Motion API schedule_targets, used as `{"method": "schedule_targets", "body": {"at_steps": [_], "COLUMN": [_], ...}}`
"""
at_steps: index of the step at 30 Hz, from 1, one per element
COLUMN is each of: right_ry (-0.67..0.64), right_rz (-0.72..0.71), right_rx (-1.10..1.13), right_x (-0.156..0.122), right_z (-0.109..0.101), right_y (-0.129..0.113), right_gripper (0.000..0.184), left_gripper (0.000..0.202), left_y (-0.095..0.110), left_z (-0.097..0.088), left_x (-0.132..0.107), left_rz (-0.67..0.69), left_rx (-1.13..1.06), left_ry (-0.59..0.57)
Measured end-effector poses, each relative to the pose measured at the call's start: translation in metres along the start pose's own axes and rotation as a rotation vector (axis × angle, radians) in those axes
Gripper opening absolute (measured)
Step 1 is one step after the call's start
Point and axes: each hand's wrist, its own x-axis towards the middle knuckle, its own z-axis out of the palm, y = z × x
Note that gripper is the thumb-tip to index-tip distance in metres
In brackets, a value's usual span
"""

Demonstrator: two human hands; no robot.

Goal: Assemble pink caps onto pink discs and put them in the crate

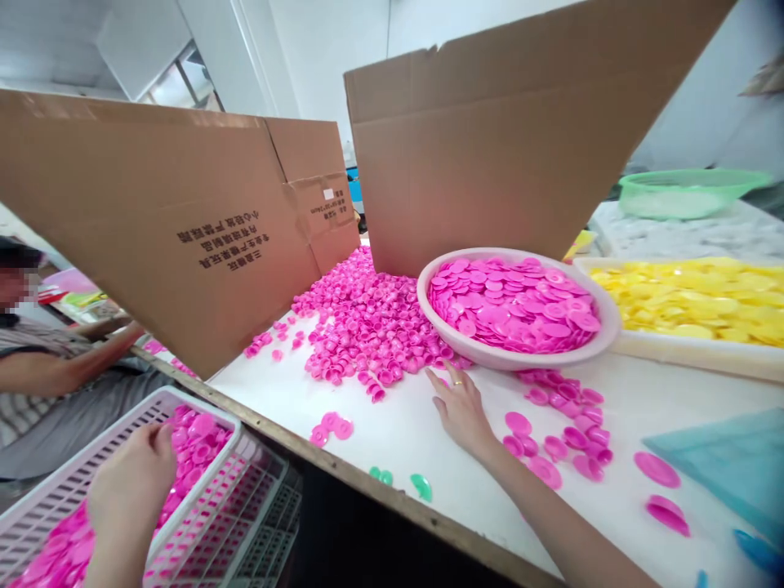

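Head view: right hand (462,408) beside pink caps heap (367,327) stretching away leftward.

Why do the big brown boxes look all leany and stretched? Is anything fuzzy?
In the head view the wide lens stretches the edges, so the cardboard boxes lean outward. The same view has bright, even light, with only soft shadows on the white table. Its pink discs in the bowl look sharp, and the left hand at the basket looks a little soft.
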Motion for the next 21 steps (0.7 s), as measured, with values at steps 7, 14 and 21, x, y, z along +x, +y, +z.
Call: {"method": "schedule_targets", "body": {"at_steps": [7, 14, 21], "right_ry": [-0.133, -0.076, -0.227], "right_rz": [-0.012, 0.060, 0.080], "right_rx": [0.084, 0.346, 0.408], "right_x": [0.004, -0.009, -0.009], "right_z": [0.016, -0.001, -0.001], "right_y": [0.016, 0.009, -0.004], "right_gripper": [0.026, 0.035, 0.018], "left_gripper": [0.032, 0.026, 0.015], "left_y": [0.106, 0.155, 0.166], "left_z": [0.040, 0.067, 0.061], "left_x": [-0.073, -0.088, -0.095], "left_rz": [0.641, 0.811, 0.805], "left_rx": [-0.446, -0.355, -0.690], "left_ry": [-0.396, -0.389, -0.462]}}
